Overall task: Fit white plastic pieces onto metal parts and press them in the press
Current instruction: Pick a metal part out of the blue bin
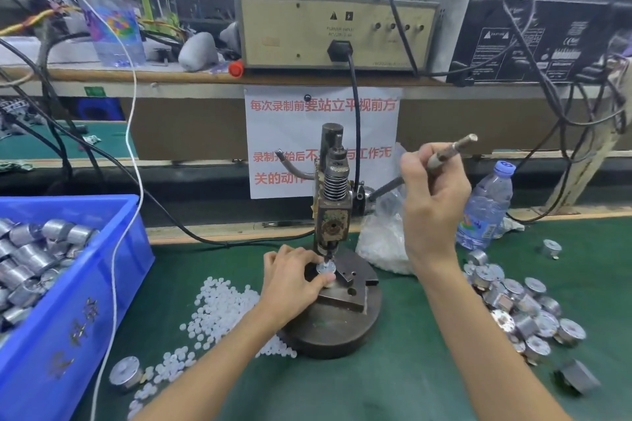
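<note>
A small hand press (pixel 333 212) stands on a round dark base (pixel 345 328) at the middle of the green mat. My left hand (pixel 294 278) grips a round metal part (pixel 325 267) sitting on the press's block, right under the ram tip. My right hand (pixel 432 195) grips the press lever (pixel 451 152), which angles up to the right. Several small white plastic pieces (pixel 219 304) lie scattered left of the base. I cannot tell whether a white piece sits on the held part.
A blue crate (pixel 113 270) full of metal parts stands at the left. A loose pile of metal parts (pixel 519 311) lies at the right, one more part (pixel 126 373) at the lower left. A plastic bag (pixel 383 243) and a water bottle (pixel 485 207) stand behind the press.
</note>
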